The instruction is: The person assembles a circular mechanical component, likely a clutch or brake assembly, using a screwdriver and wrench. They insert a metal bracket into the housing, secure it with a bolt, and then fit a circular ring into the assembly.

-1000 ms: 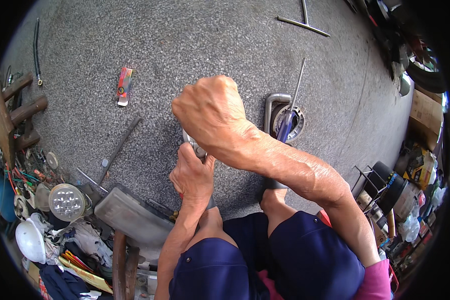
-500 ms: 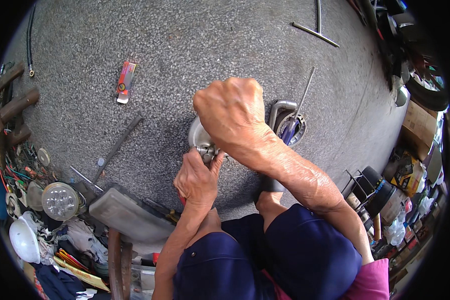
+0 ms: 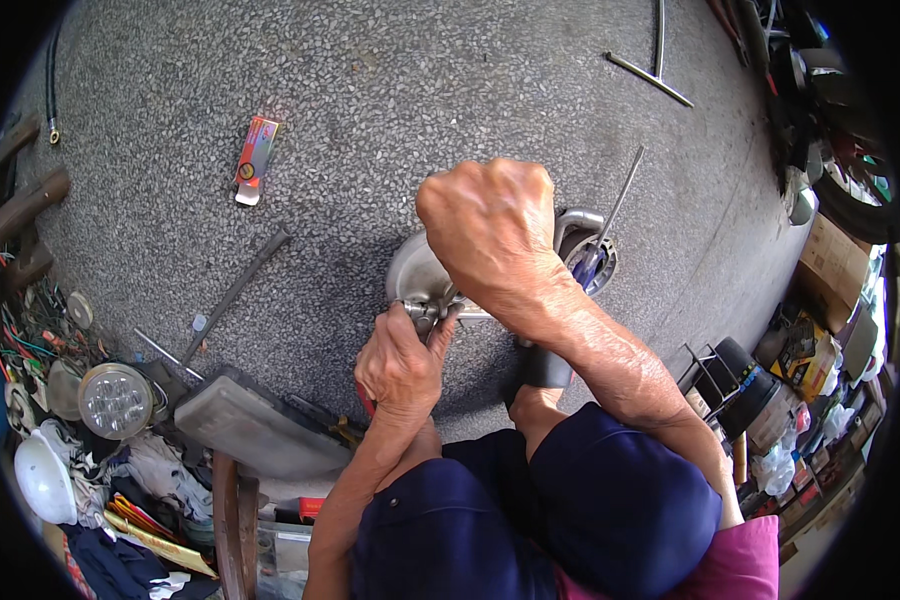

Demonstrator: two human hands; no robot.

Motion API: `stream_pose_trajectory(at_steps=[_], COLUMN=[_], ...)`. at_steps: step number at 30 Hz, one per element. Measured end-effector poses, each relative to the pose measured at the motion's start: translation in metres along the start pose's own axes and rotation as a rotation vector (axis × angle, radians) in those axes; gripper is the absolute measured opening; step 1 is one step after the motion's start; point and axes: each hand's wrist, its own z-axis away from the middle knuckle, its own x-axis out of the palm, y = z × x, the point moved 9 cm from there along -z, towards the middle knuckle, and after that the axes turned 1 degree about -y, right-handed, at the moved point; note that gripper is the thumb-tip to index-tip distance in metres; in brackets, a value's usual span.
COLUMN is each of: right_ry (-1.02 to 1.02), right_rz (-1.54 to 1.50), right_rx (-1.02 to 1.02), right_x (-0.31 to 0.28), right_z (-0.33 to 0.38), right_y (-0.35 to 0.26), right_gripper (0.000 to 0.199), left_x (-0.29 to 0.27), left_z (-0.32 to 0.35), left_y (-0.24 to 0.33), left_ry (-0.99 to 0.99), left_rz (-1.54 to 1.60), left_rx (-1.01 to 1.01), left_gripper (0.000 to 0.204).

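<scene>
Shiny round metal part (image 3: 417, 272) sits mid-frame. Left hand (image 3: 402, 365) pinches its small fitting; right hand (image 3: 490, 225) is a tight fist over it. Tightening step; next needs a steady turn.

The right hand (image 3: 490, 225) is a closed fist at 12 o'clock, its forearm running to 5 o'clock. The left hand (image 3: 402, 362) sits just below at 7 o'clock, fingers curled in a pinch.

Red packet (image 3: 254, 156) and grey rod (image 3: 232, 296) on speckled floor (image 3: 370, 90); round lamp (image 3: 116, 400), white helmet (image 3: 44, 478) at left.
</scene>
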Motion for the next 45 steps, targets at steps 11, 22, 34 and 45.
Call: stream_pose_trajectory(at_steps=[11, 22, 34, 45], right_ry=[0.006, -0.025, -0.008, 0.043], right_rz=[-0.02, -0.006, 0.007, 0.004], right_rx=[-0.019, 0.009, -0.006, -0.068], right_x=[0.003, 0.011, 0.016, 0.01], right_z=[-0.006, -0.01, -0.012, 0.012], right_y=[0.0, 0.007, 0.009, 0.011], right_gripper=[0.009, 0.011, 0.012, 0.012], left_x=[0.0, 0.002, 0.001, 0.001], left_z=[-0.001, -0.001, 0.0, 0.005], left_y=[-0.002, -0.001, -0.001, 0.004], left_ry=[0.003, 0.013, 0.014, 0.038], left_rz=[-0.003, -0.009, 0.001, 0.004], left_rx=[-0.011, -0.002, 0.022, 0.069], left_gripper=[0.058, 0.058, 0.059, 0.055])
